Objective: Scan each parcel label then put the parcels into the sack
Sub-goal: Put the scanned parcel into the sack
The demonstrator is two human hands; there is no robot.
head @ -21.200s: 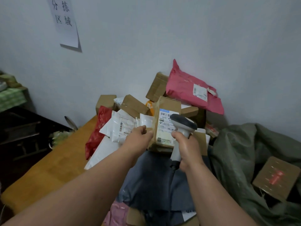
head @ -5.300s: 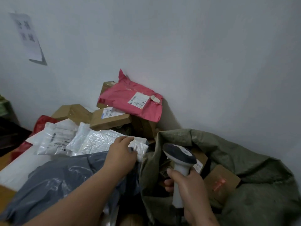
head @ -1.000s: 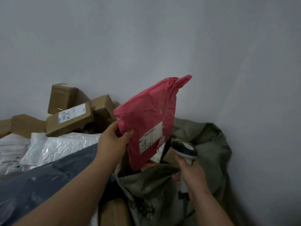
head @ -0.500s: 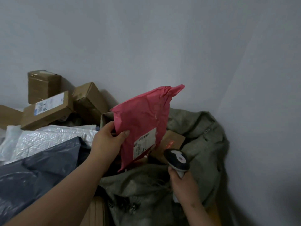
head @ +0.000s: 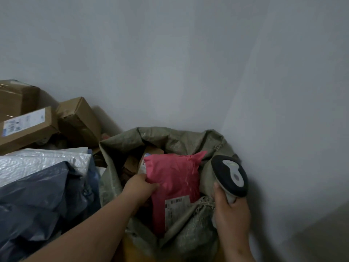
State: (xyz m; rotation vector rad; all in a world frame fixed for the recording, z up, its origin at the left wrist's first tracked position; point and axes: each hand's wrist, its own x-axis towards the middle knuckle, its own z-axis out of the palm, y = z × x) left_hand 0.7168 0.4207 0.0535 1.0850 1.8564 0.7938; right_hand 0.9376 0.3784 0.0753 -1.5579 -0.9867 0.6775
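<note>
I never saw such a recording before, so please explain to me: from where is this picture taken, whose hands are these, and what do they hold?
There is no machine here. One camera sits on a person's head and looks down at their own two bare hands. The left hand grips a pink parcel and lowers it into the open green sack; its white label faces the camera. The right hand holds a barcode scanner. To the left lies a pile of waiting parcels: a dark grey bag, a white padded mailer and cardboard boxes against the wall.
</note>
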